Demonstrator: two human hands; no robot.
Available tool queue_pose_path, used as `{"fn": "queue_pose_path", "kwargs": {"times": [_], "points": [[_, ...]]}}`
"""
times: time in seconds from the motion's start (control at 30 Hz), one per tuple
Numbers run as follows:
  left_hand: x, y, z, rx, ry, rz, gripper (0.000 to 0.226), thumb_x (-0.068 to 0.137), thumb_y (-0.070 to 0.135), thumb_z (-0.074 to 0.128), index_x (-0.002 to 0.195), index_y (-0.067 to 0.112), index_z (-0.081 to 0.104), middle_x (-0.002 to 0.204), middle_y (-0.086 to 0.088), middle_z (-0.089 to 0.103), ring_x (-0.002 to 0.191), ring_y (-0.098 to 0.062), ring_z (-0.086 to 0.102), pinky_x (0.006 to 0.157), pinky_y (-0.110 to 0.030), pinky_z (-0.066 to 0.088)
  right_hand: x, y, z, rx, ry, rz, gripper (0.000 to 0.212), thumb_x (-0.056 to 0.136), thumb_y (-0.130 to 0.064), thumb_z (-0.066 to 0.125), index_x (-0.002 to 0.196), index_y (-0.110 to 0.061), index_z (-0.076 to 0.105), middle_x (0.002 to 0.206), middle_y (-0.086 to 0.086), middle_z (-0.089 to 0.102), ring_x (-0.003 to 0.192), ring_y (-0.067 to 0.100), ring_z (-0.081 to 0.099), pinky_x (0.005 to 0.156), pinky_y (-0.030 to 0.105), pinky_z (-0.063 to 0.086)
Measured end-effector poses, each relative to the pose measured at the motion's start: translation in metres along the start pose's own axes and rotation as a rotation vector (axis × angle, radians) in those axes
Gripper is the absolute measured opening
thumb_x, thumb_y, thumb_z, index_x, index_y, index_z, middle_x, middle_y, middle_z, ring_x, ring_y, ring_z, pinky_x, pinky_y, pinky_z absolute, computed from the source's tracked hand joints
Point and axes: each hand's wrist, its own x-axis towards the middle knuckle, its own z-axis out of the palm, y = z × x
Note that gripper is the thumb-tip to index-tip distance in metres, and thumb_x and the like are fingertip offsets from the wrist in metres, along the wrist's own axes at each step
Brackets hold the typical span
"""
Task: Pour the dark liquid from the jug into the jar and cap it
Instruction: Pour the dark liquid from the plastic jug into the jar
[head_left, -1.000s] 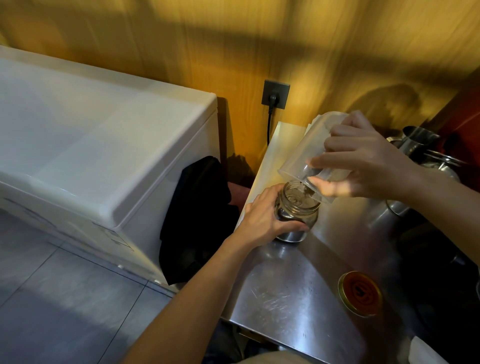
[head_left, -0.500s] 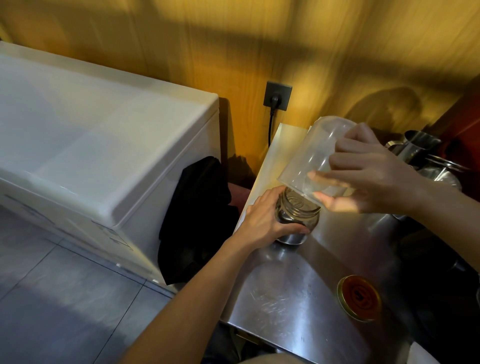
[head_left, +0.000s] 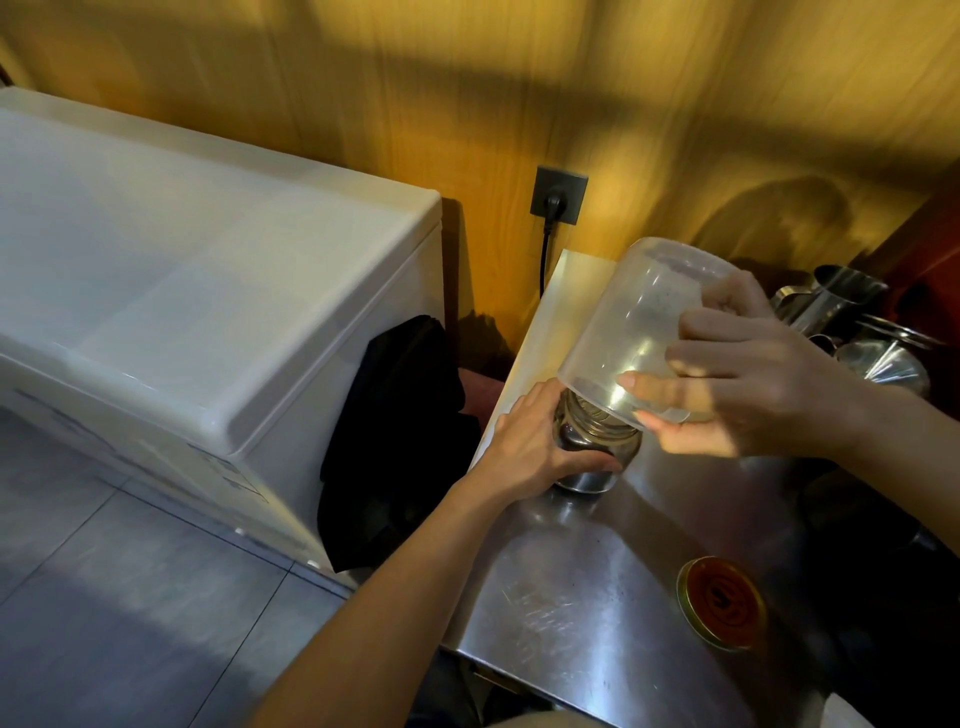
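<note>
A small glass jar (head_left: 597, 447) with dark liquid in it stands upright on the steel counter (head_left: 582, 613). My left hand (head_left: 535, 447) grips the jar's side. My right hand (head_left: 748, 379) holds a clear plastic jug (head_left: 639, 327) tipped steeply, almost upside down, with its rim just over the jar's mouth. The jug looks nearly empty. The jar's round lid (head_left: 722, 603), gold-rimmed with a dark orange inside, lies face up on the counter to the front right, apart from both hands.
A white chest appliance (head_left: 182, 291) stands to the left, with a black cloth (head_left: 400, 431) hanging between it and the counter. Steel jugs and pots (head_left: 852, 322) crowd the counter's back right. A wall socket with a plug (head_left: 558, 195) sits behind.
My right hand has tipped the jug further, raising its base, so it is now close to upside down over the jar. The left hand and jar have stayed put.
</note>
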Motion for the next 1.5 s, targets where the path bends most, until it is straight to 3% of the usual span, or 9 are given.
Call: {"fn": "queue_pose_path", "kwargs": {"times": [0.4, 0.53, 0.73, 0.87, 1.03, 1.13, 1.27, 1.4, 1.5], "points": [[0.002, -0.003, 0.003, 0.005, 0.001, -0.003, 0.092, 0.056, 0.068, 0.068, 0.132, 0.025, 0.039, 0.132, 0.0, 0.051, 0.123, -0.021, 0.046, 0.101, -0.05, 0.04, -0.002, -0.001, -0.003, 0.057, 0.019, 0.032, 0.018, 0.082, -0.019, 0.066, 0.096, -0.012, 0.057, 0.056, 0.001, 0.054, 0.066, 0.017, 0.037, 0.068, 0.035, 0.031], [0.002, -0.006, 0.004, -0.004, 0.011, -0.02, 0.089, 0.057, 0.064, 0.073, 0.132, 0.031, 0.038, 0.133, 0.004, 0.05, 0.123, -0.018, 0.045, 0.103, -0.05, 0.038, -0.004, 0.001, -0.005, 0.044, 0.046, 0.084, 0.015, 0.08, -0.02, 0.068, 0.09, -0.008, 0.069, 0.054, 0.002, 0.05, 0.064, 0.017, 0.037, 0.07, 0.033, 0.027], [0.002, -0.01, 0.004, -0.024, 0.023, -0.04, 0.091, 0.051, 0.068, 0.074, 0.13, 0.043, 0.036, 0.128, 0.015, 0.045, 0.123, -0.011, 0.041, 0.107, -0.045, 0.036, -0.021, -0.004, -0.002, 0.082, 0.173, 0.455, 0.025, 0.076, -0.022, 0.067, 0.086, 0.0, 0.07, 0.058, 0.0, 0.043, 0.062, 0.018, 0.041, 0.067, 0.037, 0.028], [0.002, -0.012, 0.005, -0.071, 0.026, -0.056, 0.091, 0.048, 0.065, 0.076, 0.127, 0.047, 0.035, 0.119, 0.025, 0.041, 0.119, -0.004, 0.04, 0.104, -0.034, 0.036, -0.042, -0.018, 0.011, 0.141, 0.337, 0.776, 0.029, 0.078, -0.023, 0.062, 0.09, 0.002, 0.067, 0.066, 0.013, 0.061, 0.065, 0.026, 0.052, 0.065, 0.041, 0.041], [0.004, -0.014, 0.007, -0.108, 0.011, -0.05, 0.091, 0.053, 0.055, 0.082, 0.13, 0.041, 0.036, 0.125, 0.017, 0.043, 0.122, -0.007, 0.041, 0.105, -0.03, 0.035, -0.06, -0.03, 0.025, 0.391, 0.655, 1.202, 0.018, 0.082, -0.02, 0.065, 0.098, -0.012, 0.065, 0.086, 0.007, 0.066, 0.076, 0.02, 0.058, 0.065, 0.027, 0.047], [0.004, -0.015, 0.008, -0.139, 0.009, -0.055, 0.087, 0.055, 0.047, 0.086, 0.128, 0.041, 0.038, 0.123, 0.02, 0.044, 0.122, -0.006, 0.042, 0.101, -0.023, 0.035, -0.067, -0.037, 0.034, 0.542, 0.857, 1.388, 0.005, 0.082, -0.029, 0.063, 0.085, -0.029, 0.067, 0.078, -0.012, 0.067, 0.074, 0.004, 0.057, 0.062, 0.016, 0.046], [0.004, -0.014, 0.008, -0.191, 0.02, -0.052, 0.089, 0.052, 0.046, 0.086, 0.127, 0.037, 0.041, 0.12, 0.029, 0.044, 0.117, 0.004, 0.045, 0.088, -0.004, 0.036, -0.08, -0.049, 0.053, 0.568, 1.015, 1.638, 0.017, 0.085, -0.038, 0.057, 0.074, -0.027, 0.053, 0.071, -0.005, 0.055, 0.056, -0.007, 0.051, 0.048, 0.009, 0.041], [0.004, -0.014, 0.01, -0.189, 0.019, -0.048, 0.092, 0.054, 0.041, 0.088, 0.132, 0.03, 0.041, 0.124, 0.018, 0.048, 0.119, -0.002, 0.046, 0.093, -0.012, 0.037, -0.094, -0.064, 0.069, 0.637, 1.068, 1.78, 0.014, 0.093, -0.032, 0.045, 0.081, -0.025, 0.047, 0.076, -0.002, 0.05, 0.057, -0.01, 0.051, 0.055, 0.012, 0.044], [0.004, -0.015, 0.009, -0.185, 0.02, -0.049, 0.09, 0.056, 0.037, 0.089, 0.132, 0.031, 0.041, 0.122, 0.025, 0.046, 0.116, 0.006, 0.045, 0.085, 0.001, 0.035, -0.1, -0.074, 0.077, 0.681, 1.013, 1.804, 0.012, 0.095, -0.022, 0.043, 0.085, -0.016, 0.045, 0.075, 0.0, 0.046, 0.068, 0.007, 0.049, 0.067, 0.025, 0.042]]}}
